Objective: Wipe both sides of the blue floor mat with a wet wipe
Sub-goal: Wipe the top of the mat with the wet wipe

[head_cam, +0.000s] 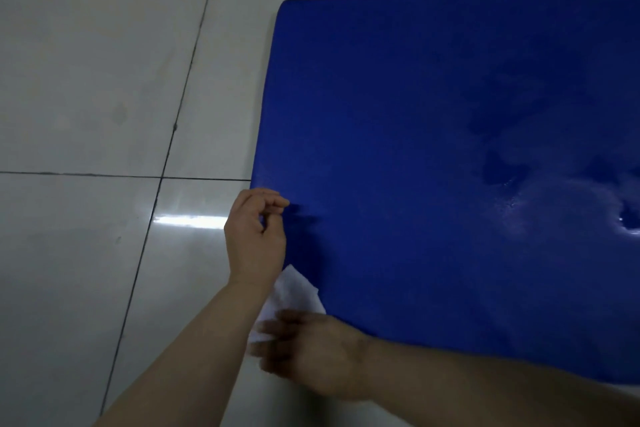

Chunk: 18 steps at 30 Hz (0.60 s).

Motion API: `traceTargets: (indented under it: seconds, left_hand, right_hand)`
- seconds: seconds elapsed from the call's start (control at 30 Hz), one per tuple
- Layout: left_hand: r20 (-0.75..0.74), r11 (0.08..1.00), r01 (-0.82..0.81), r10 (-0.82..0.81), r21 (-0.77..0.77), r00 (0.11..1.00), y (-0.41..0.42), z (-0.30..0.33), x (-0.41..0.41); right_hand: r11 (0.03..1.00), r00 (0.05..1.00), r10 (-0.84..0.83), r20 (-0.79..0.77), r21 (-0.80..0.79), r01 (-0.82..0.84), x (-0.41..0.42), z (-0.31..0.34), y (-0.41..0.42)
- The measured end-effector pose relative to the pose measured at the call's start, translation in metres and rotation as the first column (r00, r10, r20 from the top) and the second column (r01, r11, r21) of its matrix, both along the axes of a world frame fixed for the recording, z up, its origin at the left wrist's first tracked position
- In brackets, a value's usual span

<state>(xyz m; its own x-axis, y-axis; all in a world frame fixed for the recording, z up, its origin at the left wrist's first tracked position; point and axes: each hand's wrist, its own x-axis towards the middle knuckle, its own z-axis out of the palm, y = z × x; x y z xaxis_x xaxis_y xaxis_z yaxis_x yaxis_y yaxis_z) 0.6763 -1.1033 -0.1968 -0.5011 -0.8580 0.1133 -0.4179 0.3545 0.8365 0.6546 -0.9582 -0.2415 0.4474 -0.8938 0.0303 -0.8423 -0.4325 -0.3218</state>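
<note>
While my right hand (311,354) holds the wipe (294,295) at the mat's (433,149) near-left corner, my left hand (256,236), fingers curled, pinches its left edge, mat stretching rightward

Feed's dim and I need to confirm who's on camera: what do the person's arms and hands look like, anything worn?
Both forearms are bare, with no sleeves in view. The left hand and right hand show no gloves, rings, watch or wristband. The right hand is motion-blurred, so small details there are unclear.
</note>
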Motion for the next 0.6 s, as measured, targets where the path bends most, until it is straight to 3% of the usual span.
traceTargets:
  seconds: [0.07,0.13,0.2,0.3,0.43,0.47,0.53,0.6]
  left_hand:
    - [-0.01,1.0,0.002,-0.002,-0.006,1.0,0.003,0.001,0.0]
    - [-0.007,1.0,0.008,-0.009,-0.021,1.0,0.007,0.0,-0.001]
    - [0.017,1.0,-0.004,0.004,-0.008,1.0,0.01,-0.001,-0.003]
    - [0.028,1.0,0.015,-0.015,-0.003,1.0,0.014,0.0,-0.007]
    - [0.022,0.998,0.059,-0.06,0.031,0.998,0.021,-0.001,-0.011]
    - [0.025,0.997,0.069,-0.07,0.032,0.997,0.024,-0.001,-0.013]
    - [0.027,0.995,0.098,-0.099,0.024,0.995,0.029,-0.002,-0.015]
    - [0.031,0.992,0.126,-0.127,0.021,0.991,0.033,-0.003,-0.017]
  right_hand:
    - [0.998,0.995,0.007,0.099,0.068,-0.013,-0.023,-0.001,0.004]
    - [0.943,0.949,-0.268,0.167,0.248,0.223,-0.058,0.007,-0.011]
    - [0.843,0.838,-0.519,0.168,0.263,0.47,-0.078,0.008,-0.027]
    - [0.915,0.918,-0.397,0.023,0.082,0.394,-0.062,0.016,-0.004]
    - [0.964,0.983,-0.183,0.017,0.197,0.176,-0.015,0.023,0.072]
    - [0.976,0.987,-0.163,0.003,0.148,0.161,-0.017,0.019,0.08]
    - [0.961,0.963,-0.268,0.02,0.079,0.266,-0.029,0.018,0.079]
    - [0.887,0.884,-0.461,0.07,0.045,0.459,-0.045,0.016,0.065]
